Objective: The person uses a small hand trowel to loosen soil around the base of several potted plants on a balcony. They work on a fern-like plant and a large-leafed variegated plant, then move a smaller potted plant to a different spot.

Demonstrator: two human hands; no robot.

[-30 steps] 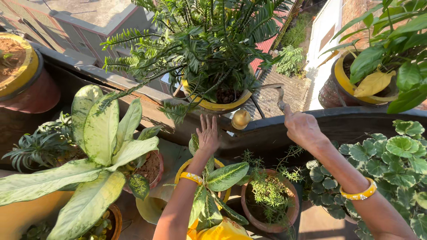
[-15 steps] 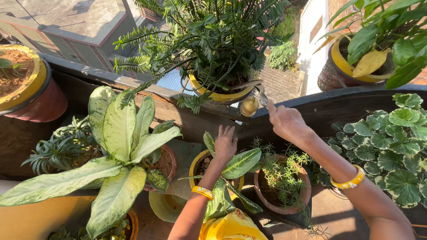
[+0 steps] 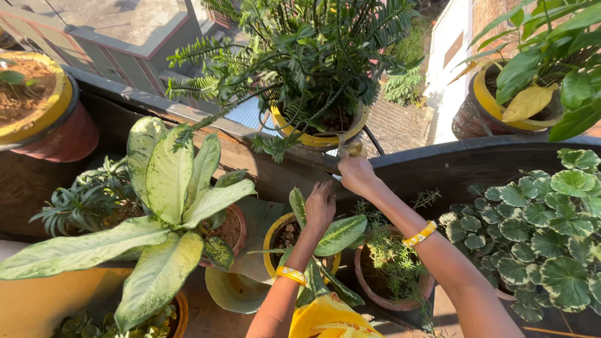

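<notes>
Two bare hands reach up from the bottom of the frame among potted plants on a terrace ledge. Right hand (image 3: pixel 358 175), just right of centre, has its fingers curled together around a pair of shears (image 3: pixel 348 150), whose pale handle and dark blade stick up toward the rim of the yellow pot (image 3: pixel 316 139) above it. That pot stands on the dark ledge (image 3: pixel 476 156) and holds a fern-like plant (image 3: pixel 300 56) filling the upper middle of the frame. Left hand (image 3: pixel 319 209), just left of and below the right one, is raised with fingers loosely together and slightly bent; it grips nothing that I can see, and hovers over a smaller yellow pot (image 3: pixel 275 235) with long green leaves. Both wrists carry yellow bangles.

Below the right forearm sits a terracotta pot (image 3: pixel 388 300) with a fine, feathery herb. At the left of the frame a large plant with pale, green-edged leaves (image 3: pixel 163 188) spreads wide. A round-leaved plant (image 3: pixel 538 231) fills the lower right, and another yellow-rimmed pot (image 3: pixel 485 100) stands at the upper right.
</notes>
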